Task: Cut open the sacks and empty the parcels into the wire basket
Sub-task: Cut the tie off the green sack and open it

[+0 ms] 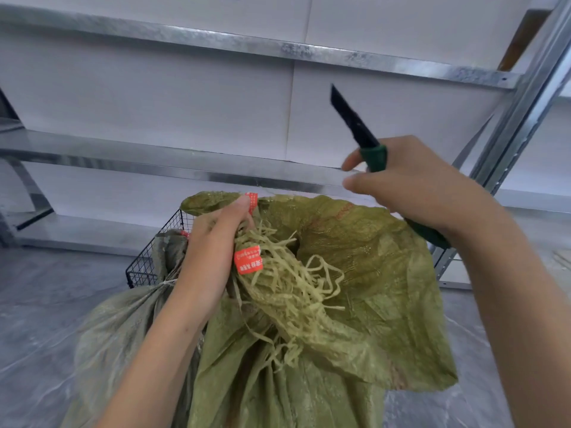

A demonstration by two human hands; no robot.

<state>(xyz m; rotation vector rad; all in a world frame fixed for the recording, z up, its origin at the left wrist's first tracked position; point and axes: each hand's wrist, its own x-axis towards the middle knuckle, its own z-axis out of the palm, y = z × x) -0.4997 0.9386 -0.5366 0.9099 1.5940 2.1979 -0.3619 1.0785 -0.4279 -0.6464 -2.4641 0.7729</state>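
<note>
Sack [355, 273] slumped against the wire basket [154, 257], my left grip [213, 242] bunching its frayed mouth, my right grip [414, 186] clenched round the raised knife [352, 118]: I'm mid-cut, and next must lower the blade clear of my fingers.

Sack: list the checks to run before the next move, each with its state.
1. Knife gripped by the right hand: ok.
2. Knife clear of the left hand: ok, it points up and away.
3. Left hand grips the sack at its mouth, by the red tag: ok.
4. Sack cut open: ok, loose strands hang at the mouth.
5. Mouth tipped into the basket: not ok, it is held up in front of the basket.
6. Room in the basket: cannot tell, it is mostly hidden.
</note>
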